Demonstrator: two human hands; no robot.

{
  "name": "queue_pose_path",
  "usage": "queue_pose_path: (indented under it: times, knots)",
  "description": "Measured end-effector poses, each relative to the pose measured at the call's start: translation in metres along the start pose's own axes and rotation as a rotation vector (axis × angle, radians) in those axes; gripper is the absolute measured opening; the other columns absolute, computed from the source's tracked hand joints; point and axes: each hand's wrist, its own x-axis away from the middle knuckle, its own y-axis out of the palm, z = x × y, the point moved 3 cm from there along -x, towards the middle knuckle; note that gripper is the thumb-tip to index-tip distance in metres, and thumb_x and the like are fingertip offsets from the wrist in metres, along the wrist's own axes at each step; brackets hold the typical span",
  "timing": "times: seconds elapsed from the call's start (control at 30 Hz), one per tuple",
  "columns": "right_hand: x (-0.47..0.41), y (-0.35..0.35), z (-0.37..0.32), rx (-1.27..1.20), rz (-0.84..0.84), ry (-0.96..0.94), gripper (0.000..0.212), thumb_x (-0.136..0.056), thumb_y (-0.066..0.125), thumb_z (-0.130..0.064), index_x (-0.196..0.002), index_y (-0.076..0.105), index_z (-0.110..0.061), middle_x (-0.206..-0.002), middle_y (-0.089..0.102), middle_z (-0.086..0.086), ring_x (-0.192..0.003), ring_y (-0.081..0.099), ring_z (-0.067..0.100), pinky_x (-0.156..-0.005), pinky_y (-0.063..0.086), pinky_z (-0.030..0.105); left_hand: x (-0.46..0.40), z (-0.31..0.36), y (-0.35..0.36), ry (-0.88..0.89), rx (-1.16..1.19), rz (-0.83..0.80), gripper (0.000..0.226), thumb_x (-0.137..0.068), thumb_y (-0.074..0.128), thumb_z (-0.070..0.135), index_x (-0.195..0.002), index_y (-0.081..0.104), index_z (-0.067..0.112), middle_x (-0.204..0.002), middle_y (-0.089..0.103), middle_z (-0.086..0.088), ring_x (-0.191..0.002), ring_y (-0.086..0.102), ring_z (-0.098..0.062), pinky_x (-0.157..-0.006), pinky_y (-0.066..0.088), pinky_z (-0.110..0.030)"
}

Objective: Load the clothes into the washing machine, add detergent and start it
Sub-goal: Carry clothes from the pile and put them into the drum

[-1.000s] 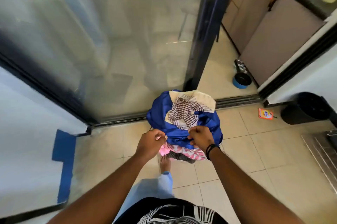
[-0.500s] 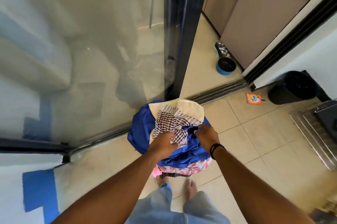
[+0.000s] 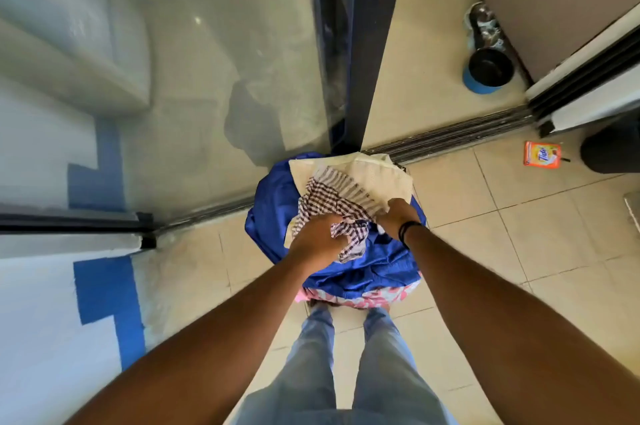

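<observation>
Checked cloth [image 3: 323,198] bunches between our gripping left hand [image 3: 317,241] and right hand [image 3: 394,217], atop the clothes pile [image 3: 273,217] directly below.

Beige tiled floor [image 3: 540,237]. On it: orange detergent packet [image 3: 542,154] near the sliding door track [image 3: 450,134], black bin [image 3: 613,147] just beside the packet, blue-rimmed bowl [image 3: 486,70] past the track, steel bowl [image 3: 483,26] behind it.

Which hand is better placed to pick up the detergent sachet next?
Right, probably. The orange sachet lies on the tiles on the right hand's side; the left hand would have to cross the clothes bundle. Both currently grip clothes.
</observation>
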Motion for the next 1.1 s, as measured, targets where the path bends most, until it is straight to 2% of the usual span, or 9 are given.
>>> queue_pose_path:
  times: [0.07,0.17,0.27,0.37,0.5,0.67,0.8,0.9,1.1]
  knots:
    - [0.007,0.004,0.0,-0.008,-0.025,-0.047,0.009,-0.09,0.058,-0.014,-0.083,0.059,-0.008,-0.086,0.06,0.013,-0.085,0.059,0.033,-0.068,0.045,0.035,0.008,-0.005,0.0,-0.04,0.028,0.021,0.053,-0.092,0.063,0.029,-0.142,0.052,0.017,-0.146,0.052,-0.003,-0.129,0.053,-0.021,-0.105,0.044,-0.032]
    - [0.03,0.009,-0.002,-0.033,-0.044,-0.178,0.019,-0.085,0.055,-0.006,-0.071,0.055,-0.02,-0.068,0.055,0.003,-0.074,0.057,0.029,-0.057,0.038,0.029,0.028,-0.011,-0.001,-0.064,0.035,0.07,0.049,-0.092,0.063,0.029,-0.139,0.054,0.017,-0.144,0.053,-0.003,-0.133,0.05,-0.021,-0.108,0.041,-0.033]
    - [0.058,0.011,-0.004,-0.054,-0.075,-0.32,0.035,-0.083,0.051,-0.006,-0.107,0.068,-0.024,-0.099,0.069,0.003,-0.084,0.064,0.026,-0.054,0.041,0.023,0.051,-0.008,-0.007,-0.031,0.036,0.159,0.044,-0.093,0.062,0.028,-0.135,0.055,0.023,-0.139,0.055,-0.001,-0.127,0.053,-0.021,-0.101,0.046,-0.035]
    - [0.092,0.005,-0.012,-0.02,-0.065,-0.451,0.054,-0.083,0.049,0.0,-0.13,0.063,-0.021,-0.128,0.065,0.003,-0.105,0.065,0.023,-0.076,0.051,0.022,0.073,0.003,-0.015,-0.02,0.062,0.27,0.051,-0.093,0.06,0.017,-0.141,0.048,0.03,-0.143,0.047,0.0,-0.127,0.051,-0.019,-0.095,0.046,-0.031]
    - [0.132,-0.007,-0.025,0.114,-0.069,-0.683,0.047,-0.08,0.052,-0.003,-0.117,0.073,-0.022,-0.118,0.071,0.007,-0.105,0.064,0.029,-0.086,0.054,0.033,0.093,0.027,-0.023,0.144,0.007,0.295,0.073,-0.079,0.054,-0.003,-0.139,0.048,0.038,-0.144,0.044,-0.001,-0.134,0.041,-0.021,-0.106,0.042,-0.038]
    - [0.16,-0.035,-0.051,0.24,-0.09,-0.783,0.024,-0.076,0.06,-0.008,-0.085,0.081,-0.015,-0.091,0.077,0.003,-0.087,0.068,0.02,-0.08,0.054,0.029,0.103,0.051,-0.021,0.223,-0.248,0.127,0.033,-0.079,0.057,0.007,-0.11,0.066,0.014,-0.133,0.059,-0.005,-0.144,0.032,-0.025,-0.109,0.031,-0.037]
    - [0.182,-0.081,-0.076,0.202,-0.126,-0.934,0.025,-0.067,0.052,-0.01,-0.072,0.077,-0.01,-0.065,0.066,-0.009,-0.063,0.059,-0.007,-0.065,0.042,0.013,0.107,0.058,-0.036,0.19,-0.231,0.252,0.031,-0.074,0.053,0.045,-0.085,0.06,0.016,-0.094,0.064,-0.002,-0.1,0.061,-0.026,-0.081,0.044,-0.036]
    - [0.189,-0.113,-0.083,0.112,-0.153,-0.929,0.024,-0.069,0.055,0.008,-0.066,0.071,-0.009,-0.05,0.058,-0.018,-0.051,0.054,-0.007,-0.057,0.039,0.01,0.111,0.055,-0.04,0.192,-0.18,0.321,0.052,-0.068,0.053,0.062,-0.087,0.065,0.015,-0.1,0.066,-0.002,-0.101,0.06,-0.024,-0.088,0.045,-0.039]
    - [0.172,-0.15,-0.065,0.16,0.01,-0.795,0.021,-0.076,0.066,-0.002,-0.063,0.07,-0.017,-0.064,0.067,-0.009,-0.065,0.06,0.006,-0.066,0.051,0.032,0.135,0.047,-0.038,0.075,-0.09,0.299,0.036,-0.082,0.073,0.04,-0.069,0.052,0.013,-0.065,0.047,0.003,-0.063,0.044,-0.014,-0.054,0.026,-0.026]
